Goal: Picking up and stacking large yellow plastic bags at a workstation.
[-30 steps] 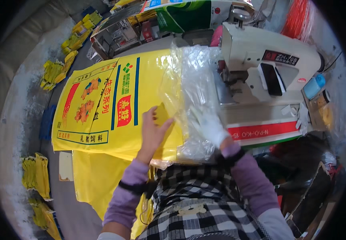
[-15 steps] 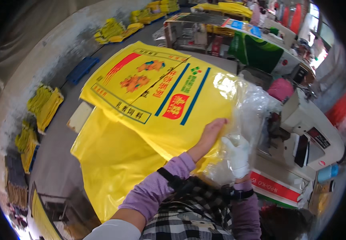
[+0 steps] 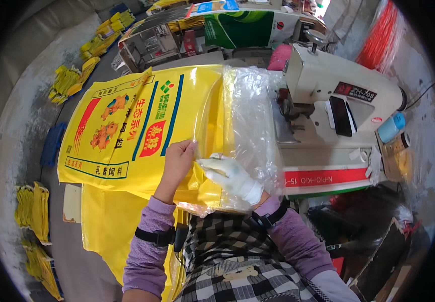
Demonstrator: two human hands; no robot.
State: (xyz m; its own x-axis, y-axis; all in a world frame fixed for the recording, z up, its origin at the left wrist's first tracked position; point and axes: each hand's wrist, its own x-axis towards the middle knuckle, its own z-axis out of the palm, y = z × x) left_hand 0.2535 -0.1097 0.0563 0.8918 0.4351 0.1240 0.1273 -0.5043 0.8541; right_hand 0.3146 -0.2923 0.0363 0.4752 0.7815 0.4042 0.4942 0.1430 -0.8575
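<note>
Pinching the yellow feed sack (image 3: 127,131) mouth near us with our bare left hand (image 3: 177,161); our gloved right hand (image 3: 232,177) grips the clear liner (image 3: 250,126); next, probably feeding it toward the sewing machine (image 3: 338,100) at right.

Both hands meet out front — left (image 3: 177,160) bare, right (image 3: 232,176) gloved, fingers curled.

yellow printed sack (image 3: 132,126) with red and green panels; clear liner (image 3: 250,116); white glove (image 3: 232,176); lilac sleeves (image 3: 147,236)

Bright daylight — sharp, fisheye-bent edges
</note>
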